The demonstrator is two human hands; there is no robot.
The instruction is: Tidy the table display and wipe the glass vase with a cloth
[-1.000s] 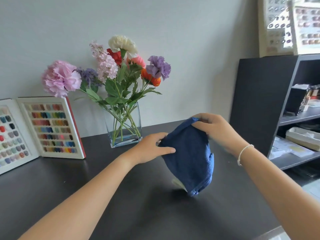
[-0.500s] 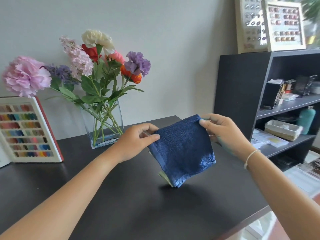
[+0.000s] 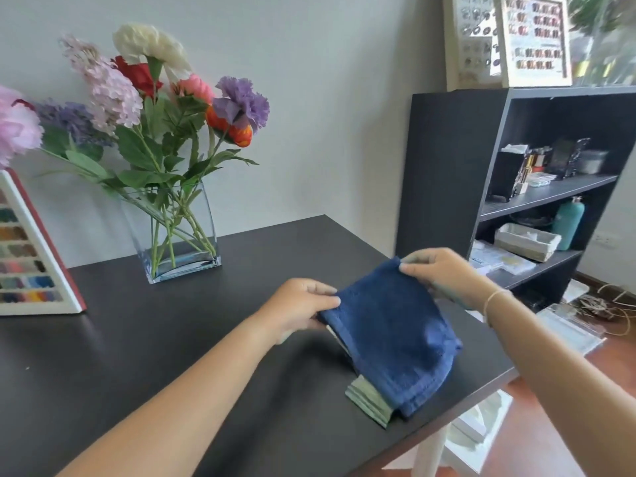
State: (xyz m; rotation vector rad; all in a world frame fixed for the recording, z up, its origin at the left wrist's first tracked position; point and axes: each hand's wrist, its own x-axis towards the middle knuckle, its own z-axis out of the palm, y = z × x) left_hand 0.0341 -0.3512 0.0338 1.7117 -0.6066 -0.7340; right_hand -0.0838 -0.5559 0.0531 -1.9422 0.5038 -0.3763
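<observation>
A folded blue cloth (image 3: 392,335) with a pale green layer showing at its lower edge is stretched between both hands, its bottom resting on the black table (image 3: 137,356) near the right edge. My left hand (image 3: 299,304) pinches its left corner, and my right hand (image 3: 444,273) pinches the top right corner. The clear glass vase (image 3: 179,235) with water and a mixed bouquet stands at the back of the table, well left of the cloth and apart from both hands.
A white nail colour sample board (image 3: 31,256) stands at the far left. A black shelf unit (image 3: 516,187) with boxes, a teal bottle and a basket stands right of the table. The table's right edge lies just under the cloth.
The cloth has come down from being held up to resting on the table near the right edge. Both hands keep their grip, and the view has swung right.
</observation>
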